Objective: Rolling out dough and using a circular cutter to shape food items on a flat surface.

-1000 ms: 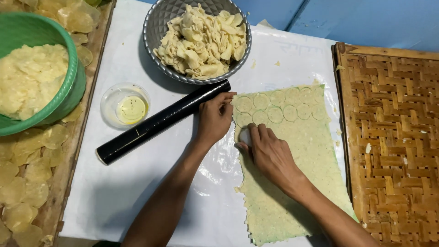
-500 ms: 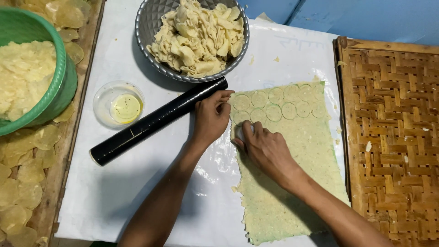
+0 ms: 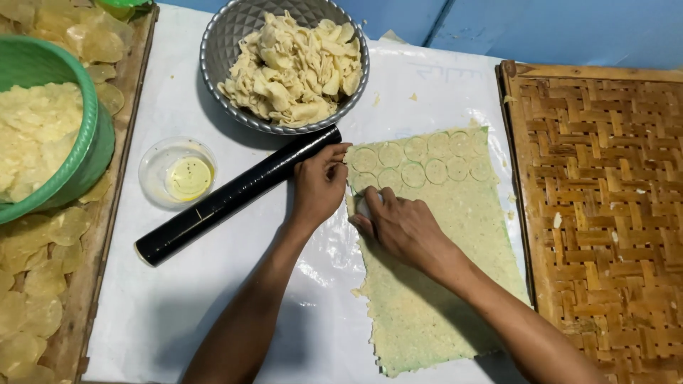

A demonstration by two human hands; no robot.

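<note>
**Two hands cutting rounds from a rolled dough sheet**

A thin, pale green dough sheet [image 3: 441, 263] lies on a white plastic-covered work surface [image 3: 178, 299], its long axis running from the person towards the far edge. Two rows of cut circles [image 3: 420, 162] mark its far end; the rest, nearer the person, is uncut. The right hand [image 3: 398, 224] presses down on the sheet's left edge just below those circles, fingers curled together over a small round cutter [image 3: 364, 206] that is mostly hidden. The left hand [image 3: 320, 185] rests just beside it, fingers bent, fingertips touching the sheet's far-left corner; I cannot tell whether it grips anything. The uncut dough stretches right of and behind the right hand, so that hand is nearer to it.

A glossy black rolling pin [image 3: 235, 195] lies diagonally, just left of the left hand. Beyond it sits a grey metal bowl [image 3: 213, 53] of dough scraps. A small clear dish [image 3: 160, 160], a green basket [image 3: 89, 142] and a woven bamboo tray [image 3: 605, 213] flank the surface.
</note>
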